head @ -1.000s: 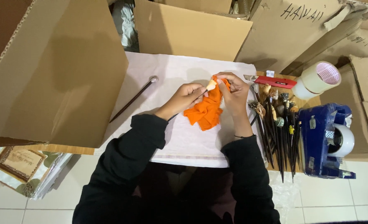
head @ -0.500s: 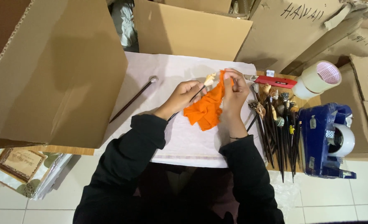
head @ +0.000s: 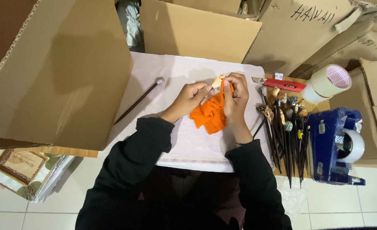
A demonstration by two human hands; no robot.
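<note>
Currently I see both hands raised just above the white sheet (head: pixel 184 140) that covers the table, working one small item between them. My left hand (head: pixel 191 98) pinches the pale, shell-like tip (head: pixel 216 81) of a stick with its fingertips, so its grip is narrow and closed on that tip. My right hand (head: pixel 236 100) is closed around an orange cloth (head: pixel 209 114), pressing it against the same tip; the cloth hangs down between the wrists and hides the stick's shaft, which keeps the ornament exposed while the fabric bears on it. One dark stick with a round silver knob (head: pixel 139 100) lies alone on the sheet, well apart to the left. At the right edge a bundle of dark ornamented sticks (head: pixel 284 127) lies side by side; I cannot count them exactly, but more than ten. Beyond them I count one red box cutter (head: pixel 288 84), one roll of clear tape (head: pixel 328 83) and one blue tape dispenser (head: pixel 331 145).
</note>
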